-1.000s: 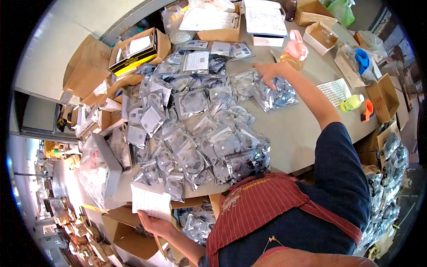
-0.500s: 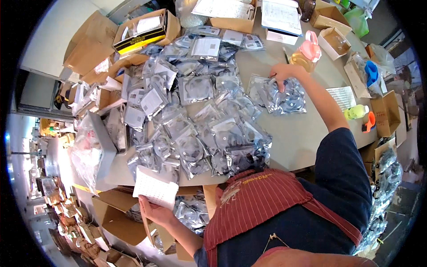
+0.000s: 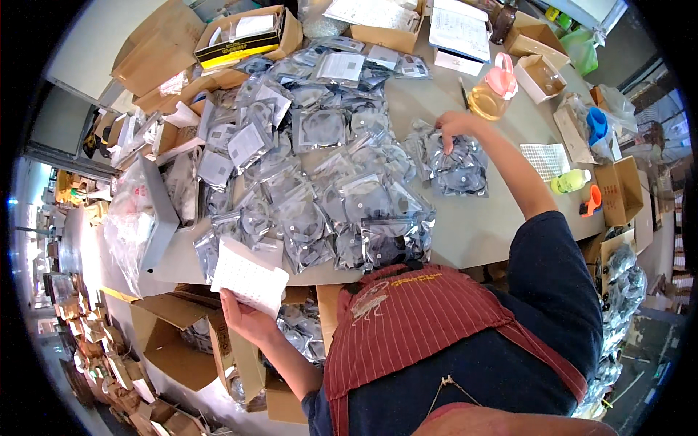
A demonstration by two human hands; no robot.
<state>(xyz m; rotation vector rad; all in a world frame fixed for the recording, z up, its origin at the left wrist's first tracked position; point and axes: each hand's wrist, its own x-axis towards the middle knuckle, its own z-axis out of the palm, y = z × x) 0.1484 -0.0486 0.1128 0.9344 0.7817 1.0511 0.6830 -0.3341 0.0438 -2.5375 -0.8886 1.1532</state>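
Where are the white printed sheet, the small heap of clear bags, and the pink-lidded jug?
white printed paper sheet (image 3: 251,277), head view, middle of the page
small heap of clear plastic bags (image 3: 458,168), head view, top bag
pink-lidded amber plastic jug (image 3: 488,98), head view, amber body

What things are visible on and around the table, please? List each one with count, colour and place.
clear bags of dark parts: very many, heaped over table centre and left
small bag stack: one, clear, table right
table: one, grey
jug: one, amber with pink lid, far side
cardboard boxes: several, brown, around table
printed sheets: few, white, far edge
apron: one, red striped
left hand: holds white paper sheet
right hand: on small bag stack
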